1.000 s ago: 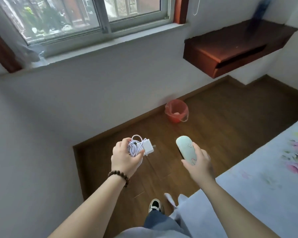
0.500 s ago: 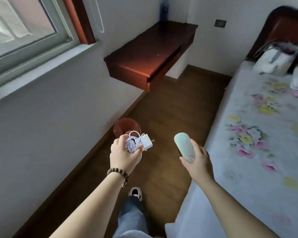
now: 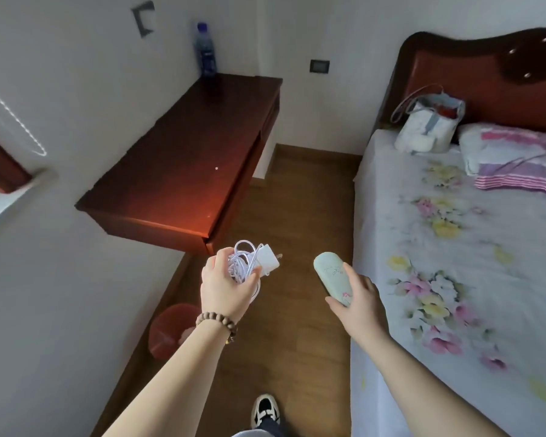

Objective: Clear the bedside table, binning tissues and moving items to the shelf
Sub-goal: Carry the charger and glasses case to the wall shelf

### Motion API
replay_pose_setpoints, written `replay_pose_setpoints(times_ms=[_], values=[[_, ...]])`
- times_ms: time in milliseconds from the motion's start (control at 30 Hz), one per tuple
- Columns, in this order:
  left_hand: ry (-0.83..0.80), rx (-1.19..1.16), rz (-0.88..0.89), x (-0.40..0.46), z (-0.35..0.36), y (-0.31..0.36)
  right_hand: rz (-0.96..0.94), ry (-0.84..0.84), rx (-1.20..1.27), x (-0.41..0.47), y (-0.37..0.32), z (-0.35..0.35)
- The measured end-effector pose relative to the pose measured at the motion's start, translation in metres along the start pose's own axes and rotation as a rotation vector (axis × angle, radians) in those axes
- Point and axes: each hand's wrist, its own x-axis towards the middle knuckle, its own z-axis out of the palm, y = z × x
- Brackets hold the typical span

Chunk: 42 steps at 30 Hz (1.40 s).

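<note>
Fingers, left hand (image 3: 226, 283): I see them curled round coiled white charger (image 3: 255, 261). Right hand (image 3: 358, 298): gripping pale green case (image 3: 333, 277). Shelf (image 3: 183, 159) ahead.

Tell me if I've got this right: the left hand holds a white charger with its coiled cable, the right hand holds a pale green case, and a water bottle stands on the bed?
Not quite. The head view shows the water bottle standing on the wooden shelf, not the bed. The left hand does hold the charger, the right hand the pale green case.
</note>
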Motion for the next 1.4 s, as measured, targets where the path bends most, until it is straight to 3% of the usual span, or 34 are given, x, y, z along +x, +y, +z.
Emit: replay_pose_setpoints(times_ms=[367,567,833,1167,1267,1400], values=[[0.052,-0.008,-0.013,0.202,0.05,0.024,-0.045,0.03,-0.007,0.208,-0.036,0.02],[0.208,-0.028,-0.099,0.317,0.079,0.023,-0.222,-0.096,-0.042,0.363,-0.058,0.046],[0.452,0.002,-0.359,0.423,0.076,0.022,-0.538,-0.324,-0.025,0.544,-0.13,0.068],[0.527,0.201,-0.651,0.453,0.024,-0.034,-0.766,-0.617,0.019,0.598,-0.217,0.154],[0.549,0.278,-0.668,0.461,0.002,-0.064,-0.787,-0.668,0.001,0.601,-0.24,0.181],[0.492,0.556,-0.618,0.469,-0.025,-0.106,-0.853,-0.694,-0.044,0.603,-0.272,0.211]])
